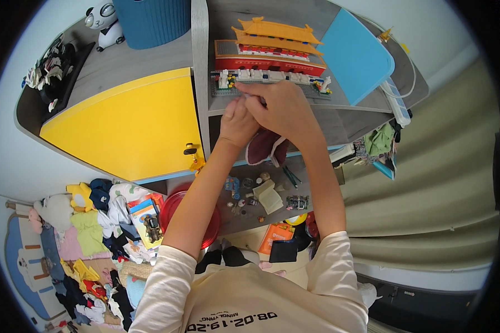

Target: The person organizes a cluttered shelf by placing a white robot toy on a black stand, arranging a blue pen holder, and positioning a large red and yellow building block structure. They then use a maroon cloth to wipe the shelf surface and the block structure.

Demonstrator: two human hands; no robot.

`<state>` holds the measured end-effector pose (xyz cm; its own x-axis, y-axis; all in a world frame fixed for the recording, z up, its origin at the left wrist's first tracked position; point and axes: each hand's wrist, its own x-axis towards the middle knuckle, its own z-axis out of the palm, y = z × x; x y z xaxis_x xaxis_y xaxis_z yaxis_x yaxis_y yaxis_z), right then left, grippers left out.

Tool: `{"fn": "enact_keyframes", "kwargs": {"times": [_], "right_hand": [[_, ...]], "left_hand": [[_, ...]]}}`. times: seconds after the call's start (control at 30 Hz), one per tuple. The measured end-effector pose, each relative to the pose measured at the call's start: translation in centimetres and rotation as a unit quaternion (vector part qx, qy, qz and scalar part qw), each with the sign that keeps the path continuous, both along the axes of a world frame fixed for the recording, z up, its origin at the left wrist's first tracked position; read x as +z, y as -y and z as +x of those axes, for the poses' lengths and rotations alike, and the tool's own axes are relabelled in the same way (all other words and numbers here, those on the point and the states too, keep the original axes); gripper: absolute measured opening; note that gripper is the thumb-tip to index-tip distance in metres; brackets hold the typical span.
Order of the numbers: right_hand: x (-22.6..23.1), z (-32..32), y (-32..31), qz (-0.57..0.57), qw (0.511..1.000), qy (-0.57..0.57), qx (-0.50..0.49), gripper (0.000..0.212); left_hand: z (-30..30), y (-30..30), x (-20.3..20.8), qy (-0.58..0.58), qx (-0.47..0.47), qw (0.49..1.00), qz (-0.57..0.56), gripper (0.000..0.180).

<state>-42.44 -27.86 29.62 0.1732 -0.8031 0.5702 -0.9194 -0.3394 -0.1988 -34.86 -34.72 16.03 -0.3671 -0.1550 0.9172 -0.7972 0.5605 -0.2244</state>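
A toy-brick palace [278, 53] with orange tiered roofs and red walls stands in the open shelf on a grey studded baseplate [308, 93]. My left hand [239, 119] is at the shelf's front edge, fingers curled together. Against it, from the right, is my right hand [283, 105], its index finger reaching left by small yellow-and-green flower pieces [228, 79] at the model's front left corner. The other right fingers are bent. A small pale bit shows between the hands; what they hold is too hidden to make out.
Left of the model is a yellow cabinet door [122, 122]; a blue panel [358, 55] stands on its right. Below hangs a burgundy cloth item [265, 149]. A lower shelf holds an open booklet [268, 197] and small toys. A red basin [210, 227] sits beneath my left forearm.
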Motion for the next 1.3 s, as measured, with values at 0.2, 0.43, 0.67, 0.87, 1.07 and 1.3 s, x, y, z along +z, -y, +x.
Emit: {"fn": "enact_keyframes", "kwargs": {"times": [0.2,0.43,0.67,0.87,1.07,1.3], "right_hand": [[-0.2,-0.3,0.4,0.014,0.999,0.049,0.004,0.027],[-0.3,-0.9,1.3,0.068,0.986,0.151,0.005,0.026],[-0.1,-0.6,1.9,0.078,0.981,0.176,-0.011,0.026],[0.7,0.2,2.3,0.087,0.99,0.088,-0.073,0.018],[1.1,0.6,2.6,0.076,0.991,0.031,-0.104,0.013],[0.3,0.3,3.0,0.053,0.99,0.078,-0.103,0.013]], "left_hand": [[-0.1,-0.2,0.4,-0.019,-0.018,1.0,0.0,0.034],[-0.1,-0.1,0.4,-0.038,-0.03,0.999,-0.012,0.033],[-0.1,-0.1,0.1,-0.021,0.003,1.0,0.002,0.044],[0.1,-0.1,0.5,-0.015,-0.009,1.0,-0.02,0.041],[-0.3,0.1,0.3,-0.031,-0.002,0.999,-0.028,0.035],[-0.3,0.2,0.3,-0.053,-0.019,0.998,-0.027,0.034]]}}
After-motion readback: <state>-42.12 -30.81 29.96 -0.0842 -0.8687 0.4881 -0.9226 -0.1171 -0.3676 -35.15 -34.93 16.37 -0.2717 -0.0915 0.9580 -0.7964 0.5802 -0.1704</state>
